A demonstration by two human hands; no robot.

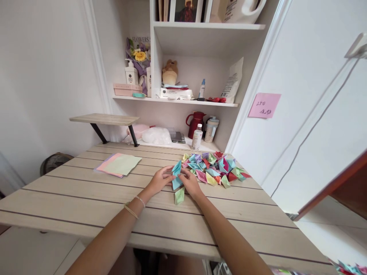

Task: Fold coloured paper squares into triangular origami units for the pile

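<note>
A blue folded paper piece (177,176) stands between my two hands near the middle of the table. My left hand (160,179) pinches its left side, with the thumb on the face towards me. My right hand (189,182) grips it from the right, thumb against the paper. Just below lies a small green folded paper piece (179,196) on the tabletop. To the right of my right hand spreads a pile of colourful folded paper boats (212,172). The fingertips behind the blue paper are partly hidden.
Flat coloured paper sheets (120,165) lie on the table (94,202) at left, near a small raised shelf (104,119). Behind the table are a clear bottle (197,137), a red jug (196,124) and a tumbler (211,130). A pink note (265,105) sticks to the wall.
</note>
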